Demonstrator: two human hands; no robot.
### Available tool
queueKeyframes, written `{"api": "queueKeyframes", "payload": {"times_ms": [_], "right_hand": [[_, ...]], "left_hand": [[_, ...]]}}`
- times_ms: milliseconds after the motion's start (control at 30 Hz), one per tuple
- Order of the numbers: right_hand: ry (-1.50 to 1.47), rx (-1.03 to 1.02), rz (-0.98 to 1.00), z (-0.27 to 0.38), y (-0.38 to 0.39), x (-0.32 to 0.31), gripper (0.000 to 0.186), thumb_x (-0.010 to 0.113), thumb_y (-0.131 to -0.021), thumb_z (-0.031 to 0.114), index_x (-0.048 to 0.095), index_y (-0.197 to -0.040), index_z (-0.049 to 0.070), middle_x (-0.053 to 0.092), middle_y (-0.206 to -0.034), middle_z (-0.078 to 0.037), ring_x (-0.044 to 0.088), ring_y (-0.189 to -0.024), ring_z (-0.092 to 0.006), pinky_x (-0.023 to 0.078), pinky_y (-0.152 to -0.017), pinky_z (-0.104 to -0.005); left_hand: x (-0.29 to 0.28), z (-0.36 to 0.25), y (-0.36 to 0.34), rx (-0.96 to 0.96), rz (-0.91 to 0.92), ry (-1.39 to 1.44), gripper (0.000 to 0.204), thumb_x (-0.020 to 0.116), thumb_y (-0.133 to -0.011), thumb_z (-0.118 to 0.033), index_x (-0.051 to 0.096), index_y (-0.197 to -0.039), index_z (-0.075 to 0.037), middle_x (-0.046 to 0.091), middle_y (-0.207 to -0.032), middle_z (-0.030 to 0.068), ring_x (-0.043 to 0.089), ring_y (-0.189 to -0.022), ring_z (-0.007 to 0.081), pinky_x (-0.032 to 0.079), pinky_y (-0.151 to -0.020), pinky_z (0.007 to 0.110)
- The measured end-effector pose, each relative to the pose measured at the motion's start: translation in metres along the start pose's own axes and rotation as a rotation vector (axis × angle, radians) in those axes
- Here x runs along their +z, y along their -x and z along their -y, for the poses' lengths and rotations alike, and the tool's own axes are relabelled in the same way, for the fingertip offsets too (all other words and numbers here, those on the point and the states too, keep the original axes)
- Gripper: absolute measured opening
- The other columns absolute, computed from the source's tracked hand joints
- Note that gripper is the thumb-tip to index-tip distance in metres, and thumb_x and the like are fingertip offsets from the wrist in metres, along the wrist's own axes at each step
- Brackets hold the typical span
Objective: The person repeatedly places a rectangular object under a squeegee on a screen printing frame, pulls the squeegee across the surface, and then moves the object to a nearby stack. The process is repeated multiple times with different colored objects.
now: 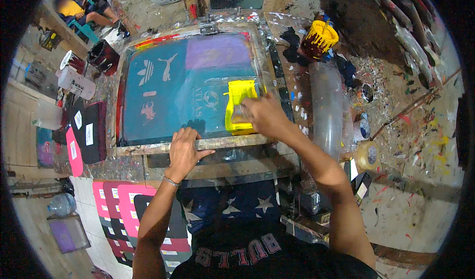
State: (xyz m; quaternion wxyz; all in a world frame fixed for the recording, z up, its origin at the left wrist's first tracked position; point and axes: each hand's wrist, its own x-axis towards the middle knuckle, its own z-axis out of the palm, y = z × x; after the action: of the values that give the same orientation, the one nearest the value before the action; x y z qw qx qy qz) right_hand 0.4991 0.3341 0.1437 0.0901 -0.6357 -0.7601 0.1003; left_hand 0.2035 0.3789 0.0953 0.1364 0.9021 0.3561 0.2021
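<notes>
A wooden-edged printing screen [163, 93] with teal mesh and a purple patch lies on the work table in front of me. My right hand [264, 115] is closed around a squeegee [239, 115], its grip partly hidden by the fingers. The squeegee stands in a patch of bright yellow ink [242, 89] on the right side of the mesh. At the screen's near edge, my left hand [184, 153] rests with its fingers over the wooden bar and its thumb spread to the right.
An ink-streaked yellow tub [320, 37] stands right of the screen, beside a long clear plastic roll [326, 108]. Dark and white containers [103, 57] line the left. Pink and black cut pieces [91, 133] lie there, with more below. Someone sits [81, 13] at far left.
</notes>
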Motion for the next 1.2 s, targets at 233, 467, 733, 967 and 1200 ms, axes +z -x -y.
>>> {"api": "queueKeyframes", "payload": {"times_ms": [233,467,733,967,1200], "right_hand": [[0.093,-0.114,-0.350,-0.007,0.001,0.023,0.021,0.064,-0.086,0.004,0.060,-0.106,0.004,0.068,-0.097,-0.015,0.065,-0.097,-0.0371,0.045,-0.090,-0.0511],[0.061,0.013,-0.183,-0.044,-0.074,-0.008,0.023,0.065,-0.085,0.005,0.060,-0.107,0.005,0.068,-0.094,-0.018,0.065,-0.097,-0.0418,0.047,-0.088,-0.0525],[0.040,-0.007,-0.222,0.010,0.011,0.016,0.021,0.065,-0.083,0.003,0.059,-0.103,0.005,0.066,-0.089,-0.018,0.064,-0.092,-0.0402,0.048,-0.087,-0.0516],[0.212,-0.094,-0.357,0.037,0.041,0.009,0.030,0.072,-0.078,0.023,0.063,-0.099,0.005,0.061,-0.099,-0.015,0.061,-0.098,-0.0325,0.044,-0.088,-0.0469],[0.357,-0.114,-0.854,0.040,-0.004,-0.118,0.055,0.076,-0.082,0.059,0.059,-0.081,0.007,0.058,-0.074,-0.012,0.061,-0.070,-0.0351,0.047,-0.064,-0.0468]], "left_hand": [[0.001,-0.001,0.002,-0.025,0.008,-0.024,0.055,0.092,-0.063,-0.042,0.061,-0.091,-0.006,0.057,-0.090,0.0081,0.056,-0.090,0.0295,0.043,-0.082,0.042],[0.001,-0.002,-0.001,-0.036,0.031,-0.015,0.055,0.092,-0.064,-0.043,0.061,-0.091,-0.006,0.058,-0.090,0.0079,0.056,-0.090,0.0292,0.043,-0.082,0.042],[0.000,0.000,0.004,-0.027,0.024,-0.049,0.054,0.092,-0.063,-0.040,0.061,-0.091,-0.006,0.058,-0.091,0.0086,0.057,-0.091,0.0300,0.043,-0.082,0.042],[-0.020,-0.018,-0.003,-0.069,-0.021,-0.036,0.055,0.095,-0.058,-0.034,0.070,-0.095,-0.003,0.065,-0.093,0.0104,0.059,-0.092,0.0314,0.042,-0.084,0.043],[-0.116,-0.079,-0.053,0.067,-0.594,-0.150,0.061,0.095,-0.065,-0.031,0.070,-0.111,0.000,0.066,-0.108,0.0128,0.060,-0.098,0.0319,0.046,-0.090,0.046]]}}
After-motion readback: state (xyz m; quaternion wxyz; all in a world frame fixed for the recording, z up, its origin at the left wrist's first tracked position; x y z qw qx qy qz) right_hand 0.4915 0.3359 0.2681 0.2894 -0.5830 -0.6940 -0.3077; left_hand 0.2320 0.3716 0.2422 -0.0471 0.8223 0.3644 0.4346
